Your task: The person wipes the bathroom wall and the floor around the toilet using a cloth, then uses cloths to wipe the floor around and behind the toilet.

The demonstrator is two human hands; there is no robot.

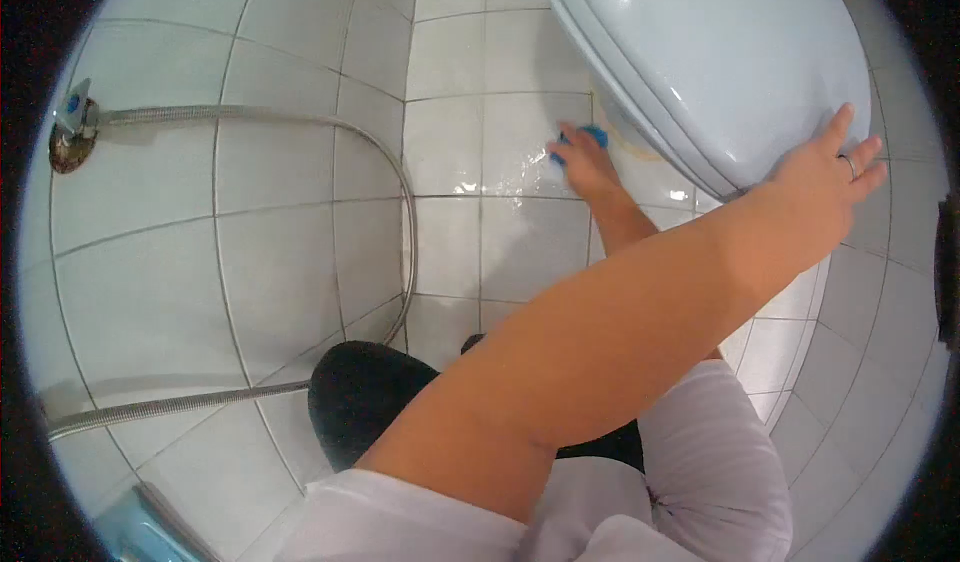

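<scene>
My left arm reaches across to the right. My left hand (828,177), with a ring on one finger, rests on the front edge of the white toilet lid (720,52), its fingers spread and holding nothing. Beneath that arm, my right hand (588,165) is down at the floor beside the toilet base. It presses a blue cloth or sponge (597,136) against the wet white tiles (530,147). Only bits of the blue piece show around the fingers, so its exact kind is unclear. The toilet lid is down.
A metal shower hose (408,202) loops along the left tiled wall from a valve (72,127) with a rusty plate. A light blue object (150,527) sits at lower left. My dark-clad knee (365,392) is close to the hose. Tiled wall (850,292) rises at right.
</scene>
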